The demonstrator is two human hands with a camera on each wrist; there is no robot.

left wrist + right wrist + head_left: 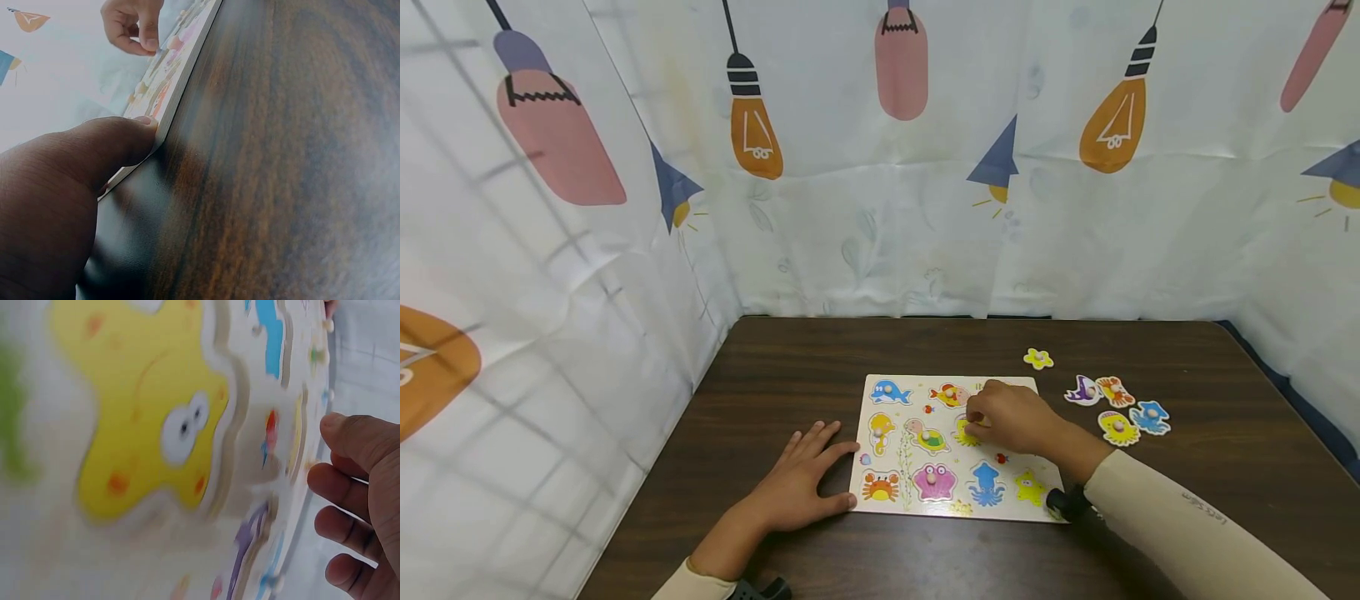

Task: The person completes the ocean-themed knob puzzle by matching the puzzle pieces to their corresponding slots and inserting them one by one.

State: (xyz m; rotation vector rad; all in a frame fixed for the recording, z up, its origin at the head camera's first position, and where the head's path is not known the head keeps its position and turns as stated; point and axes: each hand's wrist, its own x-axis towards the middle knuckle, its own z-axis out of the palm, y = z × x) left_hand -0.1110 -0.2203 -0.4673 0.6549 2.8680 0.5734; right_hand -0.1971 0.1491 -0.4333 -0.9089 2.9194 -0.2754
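Observation:
A wooden peg puzzle board (943, 507) with sea-animal shapes lies on the table. My left hand (801, 483) rests beside it with spread fingers, and its thumb (134, 140) touches the board's near left corner. Over the right half hovers my right hand (1011, 417), near the yellow spiky recess (964, 433). Its fingers are loosely bent; a gap shows between thumb and forefinger in the right wrist view, with nothing visible there. Knobbed pieces, among them the crab (880, 486) and turtle (931, 439), sit in the board. The squid recess (987, 483) and star recess (1030, 487) hold no piece.
Right of the board, a yellow star piece (1038, 359), a purple piece (1082, 391), an orange piece (1116, 392), a blue squid piece (1150, 417) and a yellow round piece (1117, 428) lie on the brown table (1225, 467). A patterned curtain (865, 225) hangs behind.

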